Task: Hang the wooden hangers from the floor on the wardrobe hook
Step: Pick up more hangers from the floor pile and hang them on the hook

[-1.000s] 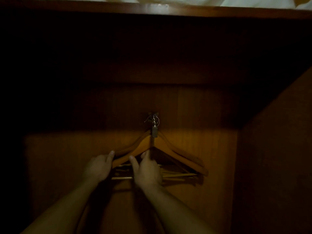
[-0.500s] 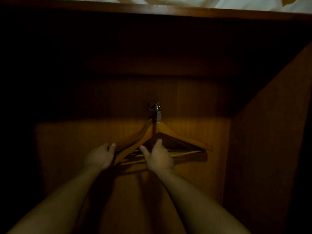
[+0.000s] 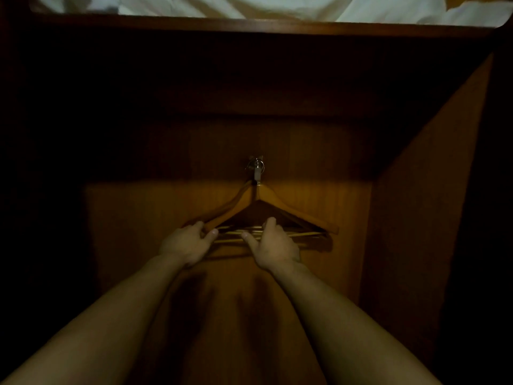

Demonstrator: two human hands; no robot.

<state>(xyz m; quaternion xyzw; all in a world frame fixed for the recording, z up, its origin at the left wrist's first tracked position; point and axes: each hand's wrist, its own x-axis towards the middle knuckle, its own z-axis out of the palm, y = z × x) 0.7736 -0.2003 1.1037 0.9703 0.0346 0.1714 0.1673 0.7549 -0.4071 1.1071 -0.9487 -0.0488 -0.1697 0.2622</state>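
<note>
A bunch of wooden hangers hangs from a small metal hook on the wardrobe's back panel, their shoulders fanned slightly apart. My left hand pinches the left tip of the front hanger's shoulder. To its right, my right hand holds the pale crossbars of the hangers near the middle, thumb under and fingers over them. The hangers' metal necks crowd together at the hook. In the dim light I cannot tell how many hangers there are.
The wardrobe's back panel is lit only in its lower part. A wooden side wall stands close on the right. A dark shelf edge runs overhead, with white bedding above it.
My right hand has shifted from the front hanger's shoulder down onto the crossbars. The hangers have swung flatter against the back panel. My left hand stays at the left tip.
</note>
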